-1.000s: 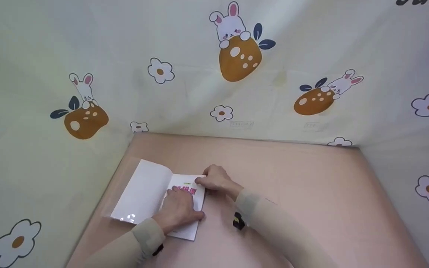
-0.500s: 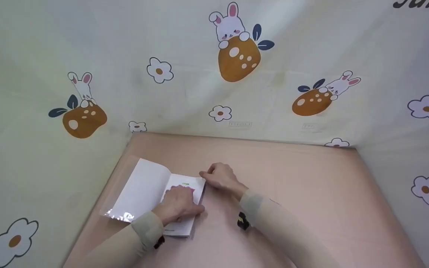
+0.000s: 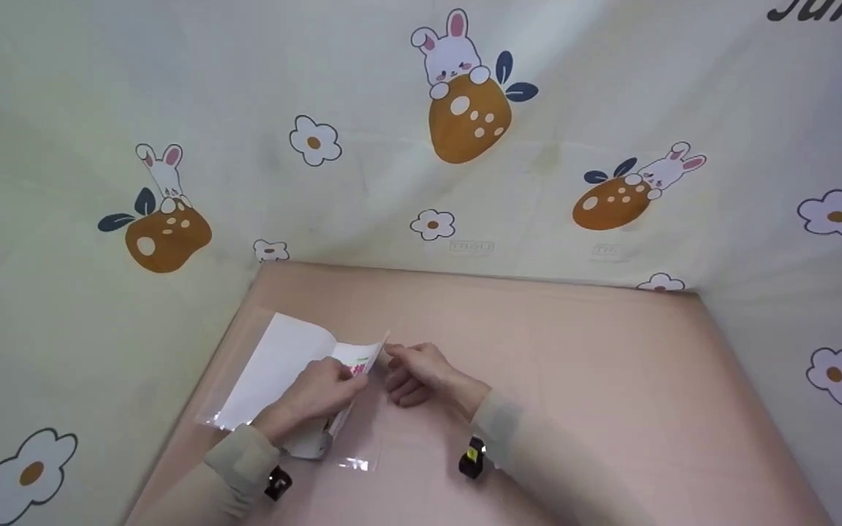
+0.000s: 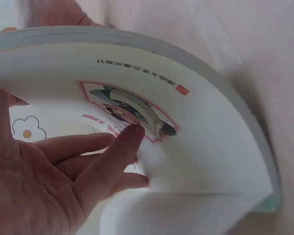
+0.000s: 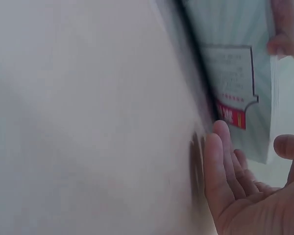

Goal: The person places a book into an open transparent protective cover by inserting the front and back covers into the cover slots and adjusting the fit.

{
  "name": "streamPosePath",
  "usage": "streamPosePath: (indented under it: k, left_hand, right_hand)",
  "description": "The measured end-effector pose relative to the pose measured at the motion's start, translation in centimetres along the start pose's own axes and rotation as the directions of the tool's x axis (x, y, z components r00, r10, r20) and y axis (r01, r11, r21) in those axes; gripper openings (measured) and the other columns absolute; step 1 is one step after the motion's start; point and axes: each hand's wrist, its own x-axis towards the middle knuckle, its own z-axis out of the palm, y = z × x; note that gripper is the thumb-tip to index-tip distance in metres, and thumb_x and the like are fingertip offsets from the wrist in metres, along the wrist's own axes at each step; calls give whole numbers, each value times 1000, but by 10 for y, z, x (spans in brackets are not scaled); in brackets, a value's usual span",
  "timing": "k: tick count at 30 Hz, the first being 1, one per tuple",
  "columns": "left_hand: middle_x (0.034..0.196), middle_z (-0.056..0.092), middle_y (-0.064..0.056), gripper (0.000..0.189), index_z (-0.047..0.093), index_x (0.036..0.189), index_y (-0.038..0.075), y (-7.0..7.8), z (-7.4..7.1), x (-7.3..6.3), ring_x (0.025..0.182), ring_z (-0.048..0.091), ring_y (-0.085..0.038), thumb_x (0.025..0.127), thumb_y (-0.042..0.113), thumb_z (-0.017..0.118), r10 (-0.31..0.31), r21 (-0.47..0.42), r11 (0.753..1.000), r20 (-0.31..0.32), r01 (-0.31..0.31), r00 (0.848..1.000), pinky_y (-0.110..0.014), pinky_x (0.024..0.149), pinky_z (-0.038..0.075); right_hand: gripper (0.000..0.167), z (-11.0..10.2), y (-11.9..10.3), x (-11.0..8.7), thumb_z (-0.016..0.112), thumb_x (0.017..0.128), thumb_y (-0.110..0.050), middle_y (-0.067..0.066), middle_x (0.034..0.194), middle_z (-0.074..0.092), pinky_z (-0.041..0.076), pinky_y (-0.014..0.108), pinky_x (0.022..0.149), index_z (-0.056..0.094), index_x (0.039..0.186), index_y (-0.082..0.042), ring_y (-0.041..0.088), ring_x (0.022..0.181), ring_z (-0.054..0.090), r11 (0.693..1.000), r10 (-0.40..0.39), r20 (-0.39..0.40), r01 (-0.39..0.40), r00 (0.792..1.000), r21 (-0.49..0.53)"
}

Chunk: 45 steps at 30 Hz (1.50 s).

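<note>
An open book [image 3: 275, 365] lies on the table, its white left side spread flat. My left hand [image 3: 319, 389] holds the edge of the page block and raises it, so the pages bend into a curve in the left wrist view. A title page [image 4: 210, 152] with a small framed picture faces that hand's thumb. Just right of the raised edge is my right hand [image 3: 425, 371], thumb apart from the fingers, holding nothing. The pale green back cover [image 5: 235, 68] shows in the right wrist view. Beneath the raised part, a clear plastic book cover [image 3: 357, 462] lies on the table.
The pinkish table [image 3: 574, 380] meets a pale fabric wall [image 3: 362, 190] printed with rabbits and flowers at its back and sides. A strip of the clear plastic also sticks out beyond the book's left side.
The right side of the book has lifted off the table, baring the plastic beneath. My left hand has gone from lying flat on the page to holding its edge; the right hand released the corner.
</note>
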Motion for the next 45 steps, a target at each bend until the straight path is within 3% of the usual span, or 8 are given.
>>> streamPosePath:
  k: [5,10,16,21,27,36,41,45]
  left_hand:
    - [60,45,8,29,67,77,13,-4,-6,-4,56,47,-9,101,29,60,-6,-117,993,43,11,999,-23,52,40]
    - [71,56,4,39,81,101,3,-7,-11,-6,68,61,-12,104,35,60,-20,-179,983,82,35,996,-29,63,61]
    - [79,59,3,45,80,108,0,-11,-19,-9,83,70,-16,108,41,60,-20,-225,973,117,46,993,-45,78,71]
    - [64,39,9,45,78,103,1,-14,-25,-9,77,62,-13,109,42,62,-18,-274,960,152,59,988,-46,84,72]
    - [73,44,7,47,82,112,0,-18,-28,-10,90,68,-14,108,43,66,-25,-316,946,159,75,987,-46,89,72]
    - [95,67,1,34,80,105,0,-20,-33,-12,90,69,-15,105,30,65,-7,-377,925,116,51,993,-42,79,71]
    - [78,53,6,20,63,79,12,-19,-42,-13,81,64,-13,97,21,60,-35,-381,922,82,64,996,-30,65,64]
    - [73,51,7,23,56,75,16,-21,-56,-16,74,62,-13,98,19,57,-47,-363,930,44,60,998,-25,58,56]
  right_hand:
    - [63,15,2,-5,65,109,-53,27,124,83,72,38,75,68,142,0,36,96,88,987,-2,142,-21,990,161]
    - [50,25,-2,-7,72,109,-46,22,129,83,71,33,78,74,141,-8,39,112,85,975,-61,165,24,984,219]
    - [42,30,-5,-7,77,108,-38,19,125,85,70,29,78,76,136,-8,34,110,86,977,-92,146,61,985,202]
    - [45,32,-7,-6,80,105,-33,18,124,85,69,28,78,74,140,-6,27,102,87,975,-119,136,90,984,202]
    - [45,33,-7,-7,79,105,-27,18,125,85,69,27,78,72,143,-4,21,97,87,972,-129,129,99,983,213]
    - [38,35,-10,-9,74,102,-15,18,121,86,70,29,76,77,139,-7,15,86,84,966,-124,109,94,986,240]
    - [40,38,-12,-9,63,93,-2,22,118,85,72,41,86,75,130,1,21,92,84,956,-125,97,93,987,278]
    - [32,41,-14,-6,61,91,1,20,111,85,72,46,89,75,119,3,24,92,83,959,-118,81,93,990,268]
